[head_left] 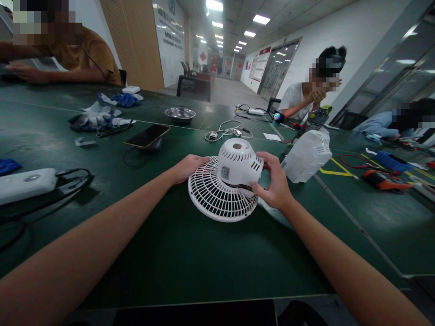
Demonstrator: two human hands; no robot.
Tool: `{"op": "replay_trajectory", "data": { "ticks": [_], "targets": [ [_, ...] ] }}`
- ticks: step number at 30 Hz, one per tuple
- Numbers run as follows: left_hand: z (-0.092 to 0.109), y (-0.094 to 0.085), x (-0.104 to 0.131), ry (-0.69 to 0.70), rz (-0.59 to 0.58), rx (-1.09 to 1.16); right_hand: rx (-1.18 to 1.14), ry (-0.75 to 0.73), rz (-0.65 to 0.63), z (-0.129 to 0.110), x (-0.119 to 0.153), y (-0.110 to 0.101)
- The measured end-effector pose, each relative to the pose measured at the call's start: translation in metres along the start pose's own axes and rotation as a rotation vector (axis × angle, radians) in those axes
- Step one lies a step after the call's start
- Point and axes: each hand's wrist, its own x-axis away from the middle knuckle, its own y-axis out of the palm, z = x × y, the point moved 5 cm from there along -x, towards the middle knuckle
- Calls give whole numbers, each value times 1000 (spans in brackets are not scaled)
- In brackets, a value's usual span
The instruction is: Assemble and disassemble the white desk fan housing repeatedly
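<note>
A round white fan grille (217, 206) lies on the green table in front of me. Over its middle sits a white fan motor cover (234, 158) with vent slots, a round hole on top and a small label. A dark gap shows between cover and grille at the front right. My left hand (189, 168) grips the grille's left rim, its fingertips partly hidden. With thumb and fingers, my right hand (274, 183) is closed around the right side of the motor cover. Just beyond that hand stands a white plastic housing (307, 156), apart from the fan.
A phone (149, 136), a steel bowl (180, 114), a cable (226, 132) and gloves (97, 117) lie beyond my hands. On the left is a white power strip (29, 184); on the right, an orange-and-black meter (385, 181). Other people sit around the table.
</note>
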Motion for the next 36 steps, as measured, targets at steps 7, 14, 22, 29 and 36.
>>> {"op": "replay_trajectory", "data": {
  "ticks": [7,14,22,29,36],
  "targets": [
    [-2,-1,-2,-11,-1,34,30,33,-8,8,3,-4],
    [-6,-5,-7,7,-18,44,-125,82,-120,28,4,-1],
    [-4,-1,-5,-7,-7,72,-79,14,-114,16,2,-2],
    [-6,-3,-6,2,-16,40,4,-45,-124,13,1,-5],
    [-7,-3,-8,8,-22,65,66,-37,-104,6,1,-4]
  ]
}}
